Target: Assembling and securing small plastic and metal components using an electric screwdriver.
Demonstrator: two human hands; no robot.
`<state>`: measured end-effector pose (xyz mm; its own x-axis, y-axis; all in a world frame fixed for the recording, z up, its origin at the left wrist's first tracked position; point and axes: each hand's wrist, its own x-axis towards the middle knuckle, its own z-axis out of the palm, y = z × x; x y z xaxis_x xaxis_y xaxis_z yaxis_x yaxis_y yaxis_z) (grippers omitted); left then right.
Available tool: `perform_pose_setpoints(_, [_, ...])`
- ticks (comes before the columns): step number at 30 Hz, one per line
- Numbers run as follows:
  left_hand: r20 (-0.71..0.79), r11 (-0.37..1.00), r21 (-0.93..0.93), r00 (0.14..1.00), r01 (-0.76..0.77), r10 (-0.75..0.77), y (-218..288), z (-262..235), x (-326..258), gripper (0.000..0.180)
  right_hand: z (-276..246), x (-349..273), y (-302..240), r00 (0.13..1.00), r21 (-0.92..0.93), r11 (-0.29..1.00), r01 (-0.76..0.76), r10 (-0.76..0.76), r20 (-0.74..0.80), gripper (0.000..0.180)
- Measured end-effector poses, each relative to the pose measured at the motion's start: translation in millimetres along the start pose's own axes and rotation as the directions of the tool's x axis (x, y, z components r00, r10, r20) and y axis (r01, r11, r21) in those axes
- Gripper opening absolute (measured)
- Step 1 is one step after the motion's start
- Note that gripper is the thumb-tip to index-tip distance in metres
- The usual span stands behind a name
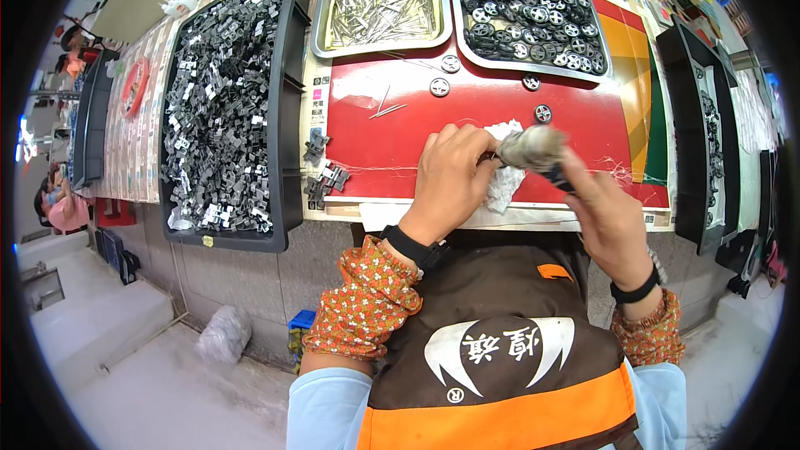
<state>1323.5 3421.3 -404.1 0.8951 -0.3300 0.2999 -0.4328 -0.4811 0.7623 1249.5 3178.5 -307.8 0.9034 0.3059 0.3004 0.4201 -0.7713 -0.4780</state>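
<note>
My right hand point(612, 221) is wrapped round the dark handle of a hammer point(533, 147), whose greyish head is smeared by motion. Below that head lies a crumpled white pad point(502, 187) at the front of the red table sheet point(375, 137). My left hand point(454, 173) is closed at the pad's left side, thumb and fingers pinched; what they hold is hidden. Beyond the hands are a few loose black wheels with silver spokes point(542, 113) and some thin metal pins point(387, 108). Small black plastic clips point(327, 182) lie left of my left hand.
A deep black bin point(293, 117) heaped with black clips stands at the left. At the back, one metal tray point(444, 33) holds metal pins and another point(533, 68) holds black wheels. A further black bin point(687, 117) is at the right. A clear plastic bag point(225, 333) sits on the floor.
</note>
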Motion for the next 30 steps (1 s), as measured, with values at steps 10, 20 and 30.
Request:
perform_pose_setpoints(10, [0.085, 0.878, -0.354, 0.946, 0.322, -0.313, 9.1, -16.8, -4.1, 0.019, -18.9, -8.9, 46.3, 0.955, -0.139, 0.960, -0.245, 0.213, -0.207, 0.069])
perform_pose_setpoints(20, [0.358, 0.077, -0.895, 0.810, 0.439, -0.464, 37.4, -48.4, -21.0, 0.047, -8.9, -55.7, 106.2, 0.910, -0.459, 0.786, -0.415, 0.347, -0.228, 0.063])
perform_pose_setpoints(30, [0.432, 0.037, -0.864, 0.776, 0.503, -0.460, 47.6, -45.0, -36.2, 0.053, -6.1, -50.2, 95.9, 0.921, -0.431, 0.814, -0.389, 0.326, -0.214, 0.058])
